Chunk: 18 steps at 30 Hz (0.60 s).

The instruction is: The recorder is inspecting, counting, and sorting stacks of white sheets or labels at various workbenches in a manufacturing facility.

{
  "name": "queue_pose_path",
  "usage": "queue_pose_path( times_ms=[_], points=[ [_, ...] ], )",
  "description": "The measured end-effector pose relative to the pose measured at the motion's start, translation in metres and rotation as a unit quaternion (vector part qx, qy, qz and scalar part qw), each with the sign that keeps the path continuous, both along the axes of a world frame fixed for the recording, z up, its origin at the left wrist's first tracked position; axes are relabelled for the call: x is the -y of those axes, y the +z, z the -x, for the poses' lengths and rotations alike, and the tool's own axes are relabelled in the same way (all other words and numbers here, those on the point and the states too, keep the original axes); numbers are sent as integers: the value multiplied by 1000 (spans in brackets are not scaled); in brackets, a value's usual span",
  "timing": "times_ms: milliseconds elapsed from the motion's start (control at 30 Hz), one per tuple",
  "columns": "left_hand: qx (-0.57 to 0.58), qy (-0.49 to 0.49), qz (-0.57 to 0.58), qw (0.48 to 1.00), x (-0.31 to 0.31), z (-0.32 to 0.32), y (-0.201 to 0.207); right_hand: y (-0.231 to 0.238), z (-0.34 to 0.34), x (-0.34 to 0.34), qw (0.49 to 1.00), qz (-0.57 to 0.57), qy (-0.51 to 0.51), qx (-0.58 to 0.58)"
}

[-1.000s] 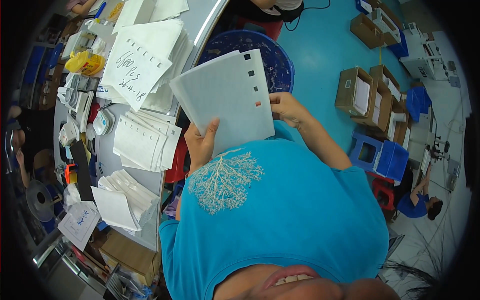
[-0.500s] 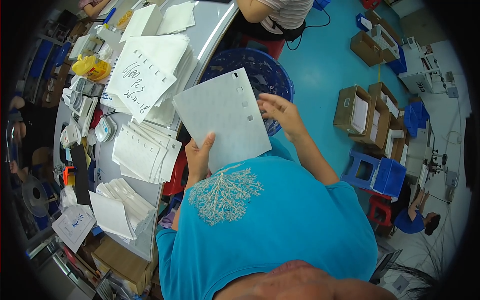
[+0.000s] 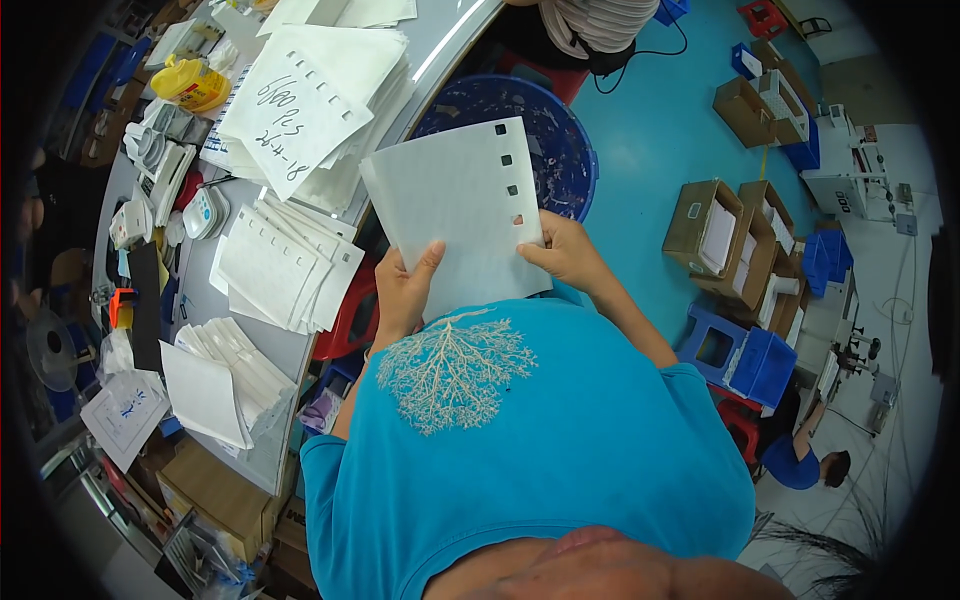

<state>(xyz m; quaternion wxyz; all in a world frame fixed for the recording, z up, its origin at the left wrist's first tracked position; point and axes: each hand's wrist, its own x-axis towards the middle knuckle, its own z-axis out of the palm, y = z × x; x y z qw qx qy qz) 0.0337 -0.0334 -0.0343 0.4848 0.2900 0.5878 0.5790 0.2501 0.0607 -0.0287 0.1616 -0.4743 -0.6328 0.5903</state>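
A white paper sheet, or a thin stack of them [image 3: 450, 205], is held up in front of my chest, with a row of small square holes along its right edge. My left hand [image 3: 402, 288] grips its lower left edge, thumb on top. On the lower right edge, my right hand [image 3: 568, 256] pinches the paper, thumb in front and fingers behind. Skin shows through the lowest hole; the others look dark. Behind the paper stands a large blue bin [image 3: 572, 150] with scraps inside.
Along the table [image 3: 440, 65] at left lie a tall stack of white sheets [image 3: 345, 75], a fanned pile of punched sheets [image 3: 275, 260] and a folded paper pile [image 3: 245, 365]. A yellow bottle [image 3: 190, 85] stands farther back. Cardboard boxes [image 3: 690, 215] and blue crates [image 3: 765, 365] are at right.
My right hand has moved from beside the holes down to the paper's lower right edge and closed on it. Holes that looked filled now show open. The paper has turned slightly more upright.
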Motion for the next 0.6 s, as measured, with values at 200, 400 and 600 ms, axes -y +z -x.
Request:
queue_pose_path(
  times_ms=[200, 400, 600],
  points=[
    [-84, -3, -44, 995, 7, -3, -5, 0, 14, 18, 987, -109, -51, 106],
    [-74, 5, -28, 997, 9, -4, 5, 8, 11, 18, 995, -23, -58, 75],
    [-2, 23, 4, 1000, 11, -2, -1, 15, -19, 2, 975, 135, 59, -168]
  ],
)
